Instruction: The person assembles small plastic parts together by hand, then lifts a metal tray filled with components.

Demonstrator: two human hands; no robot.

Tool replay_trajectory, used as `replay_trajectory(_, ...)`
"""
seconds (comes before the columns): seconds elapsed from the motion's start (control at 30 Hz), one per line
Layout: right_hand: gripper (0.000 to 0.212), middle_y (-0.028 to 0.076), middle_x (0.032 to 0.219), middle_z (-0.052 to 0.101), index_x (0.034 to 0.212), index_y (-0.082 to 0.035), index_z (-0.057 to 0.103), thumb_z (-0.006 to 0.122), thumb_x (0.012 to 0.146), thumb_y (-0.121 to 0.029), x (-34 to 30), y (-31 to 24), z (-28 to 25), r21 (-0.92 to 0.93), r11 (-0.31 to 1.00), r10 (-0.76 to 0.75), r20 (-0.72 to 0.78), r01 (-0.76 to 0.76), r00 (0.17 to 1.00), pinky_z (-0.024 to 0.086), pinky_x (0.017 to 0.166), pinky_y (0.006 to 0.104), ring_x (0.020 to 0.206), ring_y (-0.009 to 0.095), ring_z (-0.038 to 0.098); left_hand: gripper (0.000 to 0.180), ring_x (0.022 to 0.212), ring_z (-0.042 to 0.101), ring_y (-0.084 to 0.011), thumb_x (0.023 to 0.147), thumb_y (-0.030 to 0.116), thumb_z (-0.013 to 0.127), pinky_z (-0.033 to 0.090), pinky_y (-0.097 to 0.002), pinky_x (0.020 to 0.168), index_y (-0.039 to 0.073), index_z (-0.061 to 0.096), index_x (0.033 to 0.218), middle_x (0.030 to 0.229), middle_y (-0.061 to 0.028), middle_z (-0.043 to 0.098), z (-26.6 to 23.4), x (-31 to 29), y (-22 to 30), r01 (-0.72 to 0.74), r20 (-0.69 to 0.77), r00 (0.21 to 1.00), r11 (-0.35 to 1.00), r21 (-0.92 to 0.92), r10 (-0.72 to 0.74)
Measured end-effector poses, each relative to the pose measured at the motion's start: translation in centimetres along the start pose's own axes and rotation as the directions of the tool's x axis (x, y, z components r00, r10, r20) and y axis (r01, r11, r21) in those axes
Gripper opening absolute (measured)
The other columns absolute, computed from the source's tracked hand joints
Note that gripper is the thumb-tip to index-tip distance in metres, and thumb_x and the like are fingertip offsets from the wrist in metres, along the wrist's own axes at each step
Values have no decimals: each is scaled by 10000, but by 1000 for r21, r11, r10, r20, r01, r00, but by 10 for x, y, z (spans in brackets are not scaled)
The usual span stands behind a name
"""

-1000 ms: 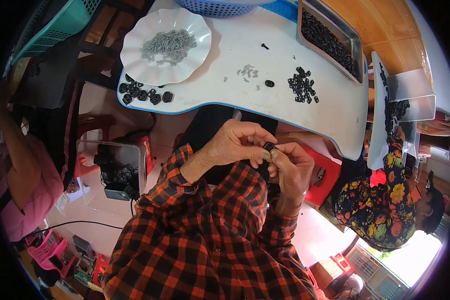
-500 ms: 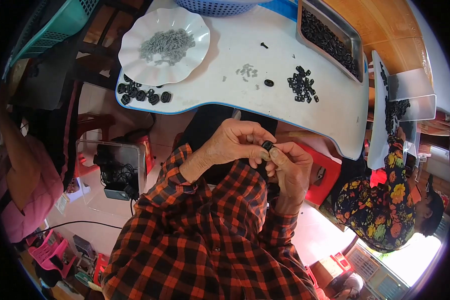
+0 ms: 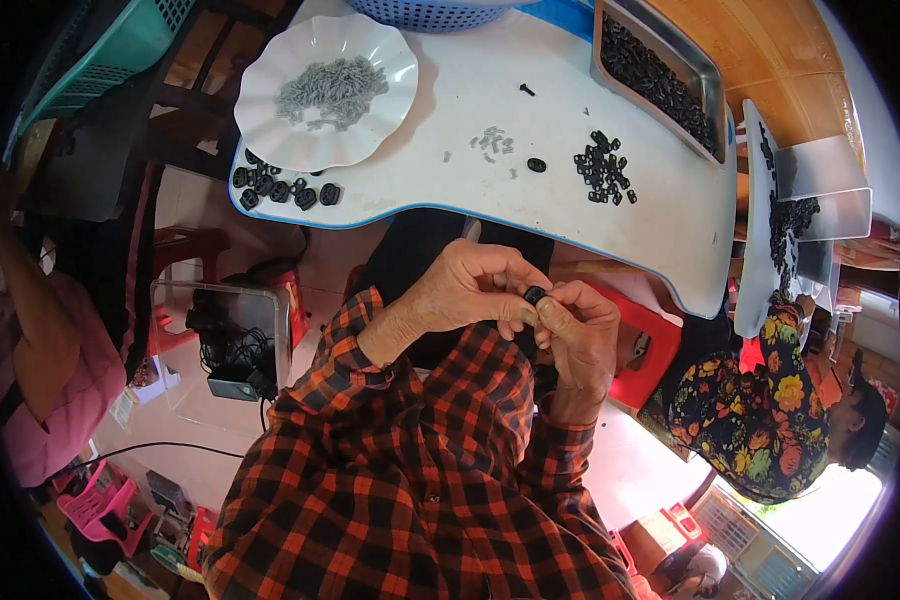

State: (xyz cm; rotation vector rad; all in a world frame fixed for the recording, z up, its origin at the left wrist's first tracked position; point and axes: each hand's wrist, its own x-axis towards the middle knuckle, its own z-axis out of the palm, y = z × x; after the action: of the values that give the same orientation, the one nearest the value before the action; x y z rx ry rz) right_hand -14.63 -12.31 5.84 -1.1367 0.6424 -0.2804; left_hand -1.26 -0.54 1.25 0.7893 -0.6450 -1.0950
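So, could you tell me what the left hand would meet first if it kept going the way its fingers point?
The left hand points toward the right hand. Its fingertips already touch the small black part pinched between both hands, so that part comes first, then the right hand's fingers.

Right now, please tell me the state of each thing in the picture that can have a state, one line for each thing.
Left hand: closed, pinching the small black part.
Right hand: closed, pinching the same part.
Small black part: held between both hands, off the table.
White scalloped plate: upright, holding grey pieces.
Metal tray: filled with black parts.
Row of black parts: lying at the table edge.
Loose black pile: scattered on the white table.
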Motion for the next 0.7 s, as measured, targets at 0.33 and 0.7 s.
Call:
replay_trajectory(0.33, 94, 81, 699, 603, 800, 30, 616, 697, 794, -16, 0, 2, -3, 67, 997, 41, 42, -44, 998, 419, 473, 193, 519, 103, 534, 225, 635, 662, -115, 801, 5, 697, 548, -203, 555, -38, 631, 1012, 775, -74, 658, -1, -2, -1, 14, 12, 1000, 1000, 7, -14)
replay_trajectory(0.7, 127, 89, 708, 612, 782, 26, 609, 725, 776, -25, 1, 5, -11, 138, 979, 127, 159, -149, 979, 407, 450, 186, 517, 91, 536, 210, 616, 672, -145, 807, -7, 680, 570, -242, 552, -51, 628, 1005, 802, -132, 684, -2, -3, 1, 75, 92, 993, 997, -2, -75)
